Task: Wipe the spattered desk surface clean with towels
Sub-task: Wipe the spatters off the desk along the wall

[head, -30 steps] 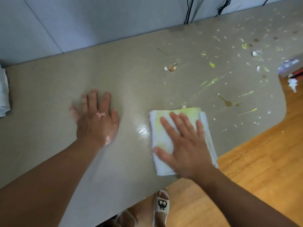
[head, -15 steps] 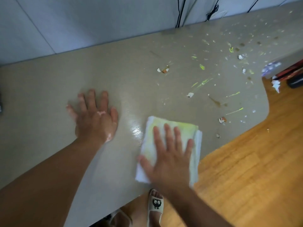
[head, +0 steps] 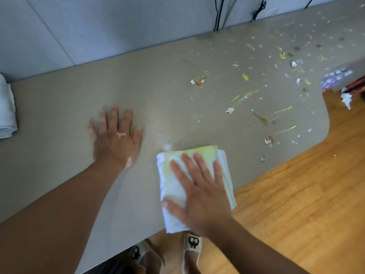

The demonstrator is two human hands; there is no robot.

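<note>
A folded white towel [head: 223, 165], stained yellow-green along its far edge, lies near the front edge of the grey desk [head: 59, 107]. My right hand [head: 199, 192] presses flat on the towel with straight, spread fingers. My left hand [head: 116, 141] rests palm down on the bare desk to the towel's left, fingers spread, holding nothing. Green streaks [head: 245, 95], a brown smear [head: 262, 119] and white and brown crumbs [head: 199, 82] cover the desk's right half, beyond the towel.
A second folded white towel [head: 7, 109] sits at the desk's left edge. Black cables [head: 219, 12] hang down the grey wall behind. The desk front curves away at right over a wooden floor [head: 296, 194]. A patterned box [head: 335, 78] stands at far right. Sandalled feet [head: 191, 246] show below.
The towel under my right hand slid toward the front edge and a little left, leaving a wet sheen behind it. My left hand stayed planted. The head view shifted slightly.
</note>
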